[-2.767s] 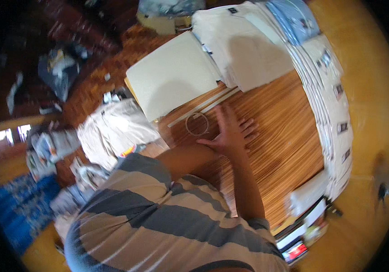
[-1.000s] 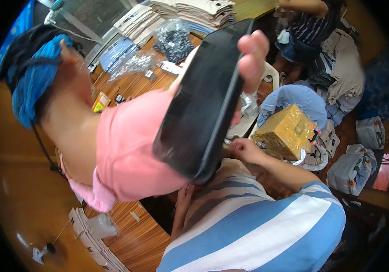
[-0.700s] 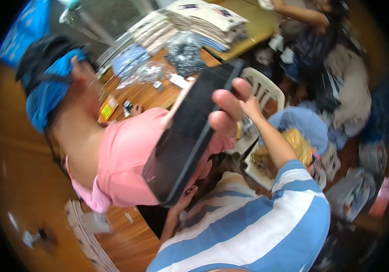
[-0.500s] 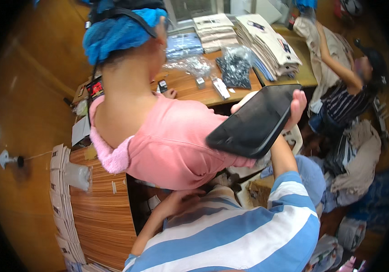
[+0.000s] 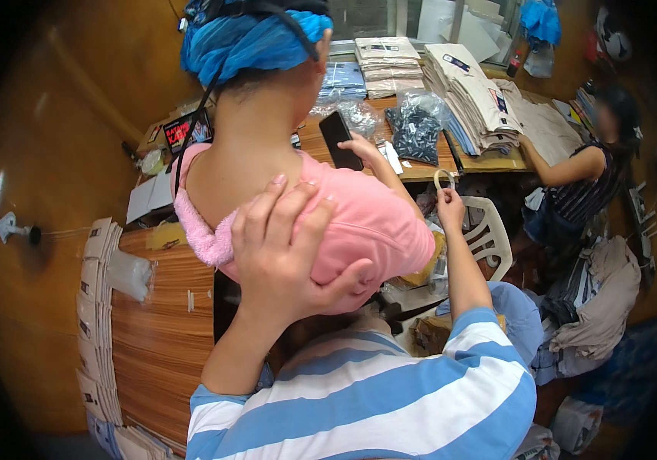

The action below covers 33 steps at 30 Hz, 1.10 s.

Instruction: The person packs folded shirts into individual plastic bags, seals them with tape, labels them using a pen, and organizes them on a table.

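My left hand [image 5: 279, 249] rests with fingers spread on the back of a co-worker's pink top [image 5: 374, 222], close below the neck. To the right, my right hand [image 5: 451, 208] is closed on a thin cream-coloured ring [image 5: 443, 179], pinched at its lower side. Whether that ring is a tape roll or a band, I cannot tell. The co-worker, in a blue hair cover [image 5: 252, 47], holds a black phone [image 5: 341, 141] in one hand [image 5: 362, 149], over the desk.
Folded garments [image 5: 470, 96] are stacked on the far desk [image 5: 321, 149], beside a clear bag of small dark pieces [image 5: 418, 130]. A white plastic chair [image 5: 489, 234] stands right. Another person [image 5: 585, 165] handles beige cloth. Packed garments [image 5: 98, 314] line the left table [image 5: 164, 337].
The black phone has left my right hand; the co-worker now holds a black phone. My right hand moved forward and holds a cream ring. My left hand rose onto the co-worker's back.
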Motion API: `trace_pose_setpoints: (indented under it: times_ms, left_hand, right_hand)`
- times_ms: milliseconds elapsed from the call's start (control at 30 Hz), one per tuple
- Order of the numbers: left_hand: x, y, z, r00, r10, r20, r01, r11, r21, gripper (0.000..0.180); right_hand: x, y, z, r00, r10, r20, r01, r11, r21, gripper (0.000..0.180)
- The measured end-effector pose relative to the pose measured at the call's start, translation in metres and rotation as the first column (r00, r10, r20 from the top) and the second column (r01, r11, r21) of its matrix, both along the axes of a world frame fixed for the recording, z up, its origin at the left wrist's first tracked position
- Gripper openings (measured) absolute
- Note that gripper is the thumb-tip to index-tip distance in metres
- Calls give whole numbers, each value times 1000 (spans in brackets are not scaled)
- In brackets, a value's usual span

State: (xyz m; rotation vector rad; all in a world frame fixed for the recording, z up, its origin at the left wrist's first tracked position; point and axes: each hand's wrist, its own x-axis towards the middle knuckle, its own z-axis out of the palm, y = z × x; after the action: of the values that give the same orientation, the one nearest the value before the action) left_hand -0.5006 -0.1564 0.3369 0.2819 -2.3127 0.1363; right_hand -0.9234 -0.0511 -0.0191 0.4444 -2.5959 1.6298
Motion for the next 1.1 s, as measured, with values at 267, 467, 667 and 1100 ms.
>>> trace_pose_setpoints:
  times_ms: [267,467,667,1100]
  left_hand:
    - [11,11,-13,999,10,50,-10,1000,6,62]
    - [20,16,-12,986,47,157,-48,999,-3,67]
    - [21,13,-15,982,90,164,-87,996,-26,65]
    - [32,-5,-24,988,123,93,-123,992,-3,66]
  right_hand:
    - [4,43,-11,999,33,3,-32,999,-41,24]
    - [3,40,-5,998,45,-51,-43,998,37,26]
    - [-59,-2,6,997,8,-78,20,938,345,25]
    - [-118,-32,-17,964,240,-117,-148,844,515,51]
